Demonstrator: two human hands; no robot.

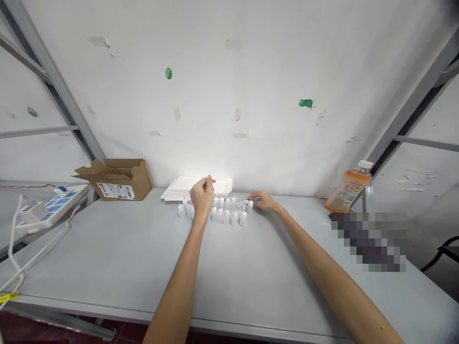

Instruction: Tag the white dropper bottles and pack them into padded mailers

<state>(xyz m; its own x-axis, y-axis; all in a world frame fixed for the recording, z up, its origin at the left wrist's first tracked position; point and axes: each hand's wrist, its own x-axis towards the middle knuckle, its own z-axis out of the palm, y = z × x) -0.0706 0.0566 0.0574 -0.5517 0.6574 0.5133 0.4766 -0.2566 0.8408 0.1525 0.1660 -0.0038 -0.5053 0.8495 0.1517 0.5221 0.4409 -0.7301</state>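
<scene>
Right-hand grip point(263, 201) lost in glare

Both hands point(202, 196) and forearms point(181, 282) are bare and slim.

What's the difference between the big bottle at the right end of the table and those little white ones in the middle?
The clear plastic bottle is much larger than the small white bottles. It shows orange through its see-through wall, while they look plain, opaque white. It stands alone near the table's right end, while they are bunched together mid-table. Both stand on the same grey table.
</scene>
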